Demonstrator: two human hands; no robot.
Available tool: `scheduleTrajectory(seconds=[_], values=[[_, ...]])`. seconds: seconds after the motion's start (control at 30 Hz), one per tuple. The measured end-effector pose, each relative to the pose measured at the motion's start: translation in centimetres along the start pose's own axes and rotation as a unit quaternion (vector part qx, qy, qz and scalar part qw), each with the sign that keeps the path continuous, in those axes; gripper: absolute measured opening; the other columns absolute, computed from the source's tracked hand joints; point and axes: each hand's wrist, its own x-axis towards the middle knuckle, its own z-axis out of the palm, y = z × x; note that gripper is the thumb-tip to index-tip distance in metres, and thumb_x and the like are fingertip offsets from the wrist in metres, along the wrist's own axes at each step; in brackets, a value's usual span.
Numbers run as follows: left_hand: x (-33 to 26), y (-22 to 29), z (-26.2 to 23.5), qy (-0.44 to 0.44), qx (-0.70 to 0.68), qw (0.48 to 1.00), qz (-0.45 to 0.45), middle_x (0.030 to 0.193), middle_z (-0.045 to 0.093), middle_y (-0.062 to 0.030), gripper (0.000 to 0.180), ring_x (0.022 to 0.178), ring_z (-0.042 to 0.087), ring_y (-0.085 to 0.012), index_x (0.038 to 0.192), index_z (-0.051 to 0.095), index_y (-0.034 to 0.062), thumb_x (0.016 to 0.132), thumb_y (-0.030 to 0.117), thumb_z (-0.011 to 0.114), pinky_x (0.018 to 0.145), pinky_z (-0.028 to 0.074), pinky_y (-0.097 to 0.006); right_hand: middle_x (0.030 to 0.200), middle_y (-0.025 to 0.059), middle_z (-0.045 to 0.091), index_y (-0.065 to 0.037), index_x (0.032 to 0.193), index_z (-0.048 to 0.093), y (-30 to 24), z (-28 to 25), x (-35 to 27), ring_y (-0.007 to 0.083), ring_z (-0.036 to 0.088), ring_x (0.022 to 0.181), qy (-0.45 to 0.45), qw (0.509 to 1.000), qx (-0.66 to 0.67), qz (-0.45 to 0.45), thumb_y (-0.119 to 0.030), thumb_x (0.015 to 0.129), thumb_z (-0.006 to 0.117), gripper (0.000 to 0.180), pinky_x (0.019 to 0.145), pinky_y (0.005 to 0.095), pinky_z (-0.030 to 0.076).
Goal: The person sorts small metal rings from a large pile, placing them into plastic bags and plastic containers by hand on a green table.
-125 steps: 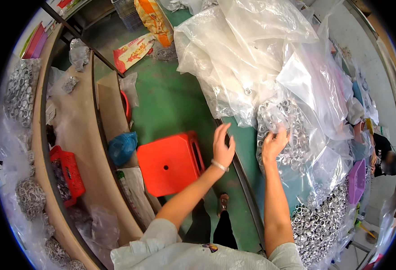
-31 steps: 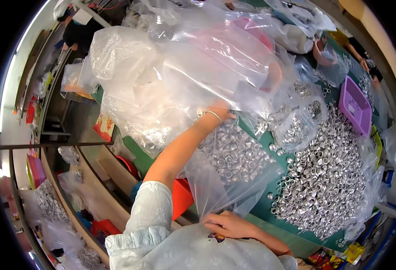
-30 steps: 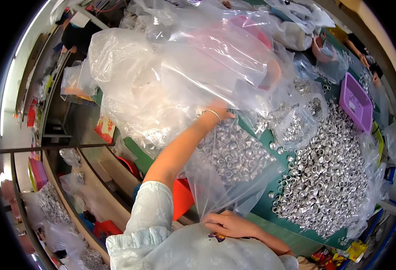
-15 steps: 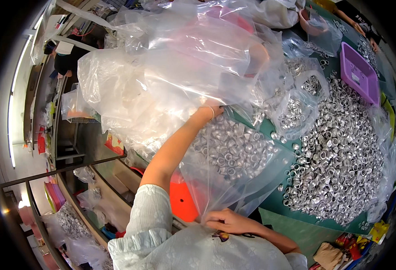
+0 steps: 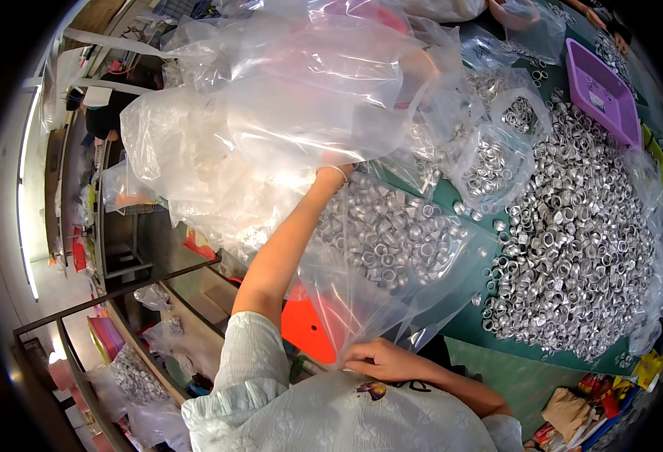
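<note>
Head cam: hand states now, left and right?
Left hand: mostly hidden under the clear plastic bags; grip cannot be told.
Right hand: closed, pinching the ring-filled bag by its edge.

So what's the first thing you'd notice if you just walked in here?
Probably the big heap of shiny silver metal rings spread over the green table on the right. Next, the huge billow of clear plastic bags at the top, where the left hand reaches in. Near the body, the right hand pinches the edge of a clear bag of rings.

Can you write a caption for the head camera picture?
Right hand pinches a clear bag of silver metal rings; left hand reaches under plastic sheets.
</note>
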Motion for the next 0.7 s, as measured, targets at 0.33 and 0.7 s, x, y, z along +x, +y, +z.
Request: scheduleTrajectory(seconds=[0.33,0.7], values=[[-4.2,-0.5,1.7,0.039,-0.298,0.947,-0.116,0.086,0.066,-0.0143,0.017,0.073,0.062,-0.0288,0.095,0.065,0.0060,0.080,0.009,0.057,0.066,0.048,-0.036,0.060,0.0017,0.057,0.001,0.084,0.063,-6.0,-12.8,1.4,0.0085,0.053,0.056,0.381,0.921,-0.086,0.022,-0.015,0.087,0.056,0.018,0.053,0.0235,0.042],[-6.0,0.3,0.0,0.159,-0.662,0.681,-0.270,0.075,0.062,-0.0055,0.010,0.067,0.058,-0.0122,0.086,0.062,-0.0029,0.077,-0.006,0.059,0.060,0.046,-0.026,0.087,0.0078,0.062,-0.011,0.094,0.065,2.1,-24.7,17.3,0.0294,0.059,0.082,0.192,0.780,-0.594,-0.047,-0.004,0.073,0.060,0.022,0.071,0.0399,0.046]])
